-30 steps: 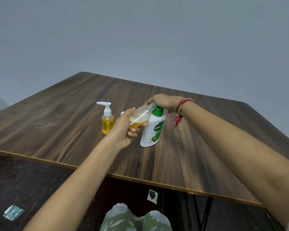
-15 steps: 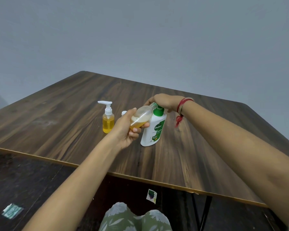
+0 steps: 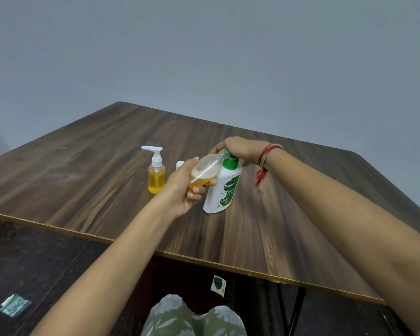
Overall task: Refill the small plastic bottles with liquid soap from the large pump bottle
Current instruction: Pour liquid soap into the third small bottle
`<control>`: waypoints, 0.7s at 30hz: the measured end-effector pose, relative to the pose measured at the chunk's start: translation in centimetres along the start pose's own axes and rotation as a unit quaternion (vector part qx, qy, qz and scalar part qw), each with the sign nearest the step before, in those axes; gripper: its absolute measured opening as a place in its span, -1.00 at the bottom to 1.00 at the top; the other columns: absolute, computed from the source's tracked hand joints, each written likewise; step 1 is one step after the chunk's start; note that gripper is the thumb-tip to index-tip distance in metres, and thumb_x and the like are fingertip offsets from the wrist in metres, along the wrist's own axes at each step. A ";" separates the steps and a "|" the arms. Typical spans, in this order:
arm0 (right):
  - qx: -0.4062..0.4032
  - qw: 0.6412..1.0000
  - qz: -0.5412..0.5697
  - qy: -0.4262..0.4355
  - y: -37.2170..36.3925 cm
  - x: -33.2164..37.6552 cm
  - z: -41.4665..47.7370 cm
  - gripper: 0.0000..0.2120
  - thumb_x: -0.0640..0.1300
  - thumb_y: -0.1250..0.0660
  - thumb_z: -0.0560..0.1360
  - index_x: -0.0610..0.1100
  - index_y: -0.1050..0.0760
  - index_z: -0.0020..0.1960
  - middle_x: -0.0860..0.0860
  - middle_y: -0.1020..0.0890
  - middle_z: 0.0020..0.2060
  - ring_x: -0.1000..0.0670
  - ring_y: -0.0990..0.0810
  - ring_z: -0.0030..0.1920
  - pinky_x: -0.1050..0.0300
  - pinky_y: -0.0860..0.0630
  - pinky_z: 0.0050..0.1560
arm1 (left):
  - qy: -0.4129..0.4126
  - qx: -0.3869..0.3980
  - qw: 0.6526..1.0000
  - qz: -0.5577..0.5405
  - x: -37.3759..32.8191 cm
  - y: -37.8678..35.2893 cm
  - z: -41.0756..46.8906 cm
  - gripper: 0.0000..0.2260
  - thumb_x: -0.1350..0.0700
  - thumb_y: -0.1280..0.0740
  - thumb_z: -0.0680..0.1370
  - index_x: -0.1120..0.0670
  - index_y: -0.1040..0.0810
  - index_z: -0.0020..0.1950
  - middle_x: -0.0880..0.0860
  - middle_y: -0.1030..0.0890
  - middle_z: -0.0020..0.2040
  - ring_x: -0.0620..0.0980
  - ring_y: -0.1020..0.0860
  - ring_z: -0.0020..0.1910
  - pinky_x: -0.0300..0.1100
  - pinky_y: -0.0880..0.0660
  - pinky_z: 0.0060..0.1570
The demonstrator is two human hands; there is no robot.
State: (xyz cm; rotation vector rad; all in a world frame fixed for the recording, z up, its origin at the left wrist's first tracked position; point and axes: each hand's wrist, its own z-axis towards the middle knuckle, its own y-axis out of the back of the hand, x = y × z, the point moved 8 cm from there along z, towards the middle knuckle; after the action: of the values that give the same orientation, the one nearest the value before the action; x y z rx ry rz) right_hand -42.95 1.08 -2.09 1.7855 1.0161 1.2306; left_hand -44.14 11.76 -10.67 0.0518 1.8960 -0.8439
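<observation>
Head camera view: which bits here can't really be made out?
1. Pump nozzle of the Dettol bottle: head view, covered by the right hand, so any soap flow is unseen.
2. White object behind the left hand: head view, mostly hidden by that hand; unidentifiable.
3. Base of the small bottle: head view, wrapped in the left hand.
4. Dettol label's fine print: head view, too small.

wooden table [image 3: 95, 170], grey wall [image 3: 204, 57], floor scrap [image 3: 218, 285]
</observation>
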 end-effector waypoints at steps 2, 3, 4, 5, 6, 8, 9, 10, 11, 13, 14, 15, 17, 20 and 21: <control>0.008 1.000 -0.015 -0.006 0.1 0.2 -0.1 -0.60 -0.24 0.01 0.57 -0.10 -0.50 0.26 -0.05 -0.49 0.22 -0.07 -0.43 0.14 0.12 -0.42 0.01 | 0.002 0.002 1.000 -0.002 0.1 0.0 0.0 -0.70 -0.04 -0.13 0.63 0.17 -0.48 -0.03 0.10 -0.59 -0.43 -0.19 -0.28 -0.66 -0.43 -0.16 -0.72; 0.005 1.000 -0.013 -0.004 0.4 0.3 0.0 -0.61 -0.23 0.00 0.58 -0.12 -0.50 0.27 -0.07 -0.48 0.25 -0.09 -0.43 0.17 0.17 -0.40 -0.05 | 0.001 0.002 1.000 -0.003 0.0 -0.1 0.0 -0.70 -0.04 -0.14 0.63 0.17 -0.48 -0.03 0.10 -0.59 -0.43 -0.19 -0.28 -0.66 -0.43 -0.16 -0.72; 0.005 1.000 -0.009 -0.005 0.5 0.5 -0.1 -0.61 -0.24 0.00 0.58 -0.15 -0.48 0.28 -0.08 -0.49 0.24 -0.10 -0.44 0.19 0.26 -0.37 -0.15 | -0.001 0.002 1.000 -0.006 -0.1 -0.2 0.0 -0.70 -0.04 -0.14 0.62 0.17 -0.48 -0.03 0.10 -0.59 -0.43 -0.19 -0.28 -0.66 -0.43 -0.16 -0.72; 0.007 1.000 -0.011 -0.008 0.4 0.6 -0.1 -0.61 -0.25 0.00 0.59 -0.17 -0.48 0.30 -0.08 -0.49 0.20 -0.09 -0.45 0.17 0.32 -0.33 -0.24 | -0.004 0.001 1.000 -0.009 -0.1 -0.1 0.0 -0.70 -0.04 -0.14 0.62 0.17 -0.48 -0.02 0.10 -0.59 -0.43 -0.19 -0.28 -0.66 -0.42 -0.15 -0.72; 0.002 1.000 -0.009 -0.006 0.4 0.6 0.0 -0.61 -0.25 0.00 0.59 -0.16 -0.48 0.30 -0.07 -0.49 0.16 -0.07 -0.44 0.13 0.33 -0.34 -0.23 | -0.005 -0.002 1.000 -0.009 -0.1 0.0 0.0 -0.71 -0.04 -0.14 0.62 0.17 -0.48 -0.02 0.10 -0.59 -0.43 -0.19 -0.28 -0.66 -0.42 -0.16 -0.72; 0.008 1.000 0.002 -0.016 0.0 -0.1 0.3 -0.60 -0.23 0.00 0.56 -0.08 -0.52 0.25 -0.05 -0.50 0.19 -0.06 -0.43 0.14 0.10 -0.45 0.04 | 0.001 -0.005 1.000 -0.005 0.1 0.1 0.1 -0.70 -0.04 -0.14 0.62 0.17 -0.48 -0.03 0.10 -0.60 -0.43 -0.19 -0.28 -0.66 -0.42 -0.16 -0.72; 0.011 1.000 0.002 -0.024 -0.1 -0.4 0.3 -0.60 -0.22 -0.01 0.54 -0.06 -0.53 0.22 -0.08 -0.50 0.23 -0.09 -0.43 0.16 -0.05 -0.43 0.13 | 0.005 -0.002 1.000 -0.005 0.3 0.1 0.0 -0.70 -0.05 -0.14 0.62 0.17 -0.49 -0.04 0.10 -0.60 -0.42 -0.19 -0.28 -0.66 -0.42 -0.16 -0.72; 0.011 1.000 -0.001 -0.029 0.1 -0.4 0.2 -0.60 -0.21 -0.02 0.53 -0.07 -0.53 0.22 -0.10 -0.49 0.25 -0.10 -0.43 0.17 -0.09 -0.40 0.11 | 0.007 0.002 1.000 -0.007 0.4 0.0 0.0 -0.69 -0.05 -0.14 0.62 0.18 -0.49 -0.03 0.10 -0.59 -0.42 -0.19 -0.28 -0.66 -0.43 -0.16 -0.73; 0.008 1.000 0.001 -0.026 0.3 -0.2 0.1 -0.61 -0.20 -0.03 0.53 -0.09 -0.52 0.23 -0.11 -0.49 0.26 -0.11 -0.44 0.17 -0.02 -0.40 0.05 | 0.006 0.006 1.000 -0.010 0.3 -0.2 0.0 -0.68 -0.05 -0.13 0.63 0.18 -0.49 -0.03 0.10 -0.59 -0.43 -0.19 -0.28 -0.66 -0.43 -0.15 -0.73; 0.005 1.000 0.008 -0.020 0.4 0.3 0.0 -0.61 -0.22 -0.02 0.56 -0.17 -0.50 0.27 -0.12 -0.50 0.23 -0.11 -0.46 0.15 0.19 -0.38 -0.16 | -0.001 0.007 1.000 -0.013 0.0 -0.3 0.0 -0.68 -0.04 -0.12 0.63 0.18 -0.49 -0.03 0.09 -0.58 -0.43 -0.19 -0.27 -0.66 -0.43 -0.15 -0.73; 0.005 1.000 0.015 -0.020 0.3 0.3 0.0 -0.61 -0.23 -0.02 0.56 -0.18 -0.50 0.27 -0.11 -0.52 0.18 -0.08 -0.47 0.12 0.24 -0.37 -0.19 | -0.004 0.005 1.000 -0.012 -0.1 -0.2 0.1 -0.69 -0.04 -0.12 0.63 0.18 -0.49 -0.03 0.09 -0.58 -0.43 -0.19 -0.27 -0.66 -0.42 -0.15 -0.73; 0.002 1.000 0.024 -0.020 0.3 0.0 0.2 -0.61 -0.23 -0.03 0.55 -0.15 -0.52 0.25 -0.10 -0.53 0.14 -0.08 -0.48 0.12 0.22 -0.42 -0.11 | -0.005 0.002 1.000 -0.010 -0.1 -0.1 0.1 -0.70 -0.04 -0.12 0.63 0.17 -0.48 -0.03 0.09 -0.59 -0.43 -0.19 -0.27 -0.66 -0.42 -0.15 -0.73; 0.008 0.999 0.018 -0.036 0.1 -0.6 0.3 -0.61 -0.19 -0.04 0.51 -0.08 -0.54 0.20 -0.07 -0.54 0.13 -0.11 -0.48 0.18 -0.02 -0.43 0.09 | 0.000 0.000 1.000 -0.006 0.2 0.1 0.1 -0.70 -0.04 -0.13 0.63 0.17 -0.49 -0.03 0.10 -0.59 -0.42 -0.19 -0.28 -0.66 -0.42 -0.16 -0.73; 0.006 1.000 0.006 -0.029 0.5 -0.1 0.1 -0.61 -0.21 -0.05 0.53 -0.22 -0.48 0.28 -0.16 -0.51 0.23 -0.20 -0.43 0.27 0.09 -0.37 -0.08 | 0.000 0.009 1.000 -0.012 0.1 -0.3 0.1 -0.69 -0.05 -0.13 0.63 0.18 -0.49 -0.01 0.09 -0.59 -0.42 -0.19 -0.28 -0.66 -0.42 -0.16 -0.73; 0.002 1.000 0.005 -0.024 0.5 0.2 -0.2 -0.61 -0.25 -0.05 0.55 -0.29 -0.45 0.30 -0.22 -0.50 0.26 -0.23 -0.42 0.30 0.18 -0.36 -0.21 | -0.005 0.007 1.000 -0.013 0.0 -0.2 0.2 -0.70 -0.04 -0.12 0.63 0.18 -0.48 0.00 0.09 -0.58 -0.43 -0.19 -0.27 -0.66 -0.42 -0.15 -0.73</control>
State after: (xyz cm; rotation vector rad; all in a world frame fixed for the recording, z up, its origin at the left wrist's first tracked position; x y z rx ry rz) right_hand -42.96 1.05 -1.58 1.8172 0.9828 1.1870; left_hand -44.04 11.47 -10.60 0.0300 1.8845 -0.8738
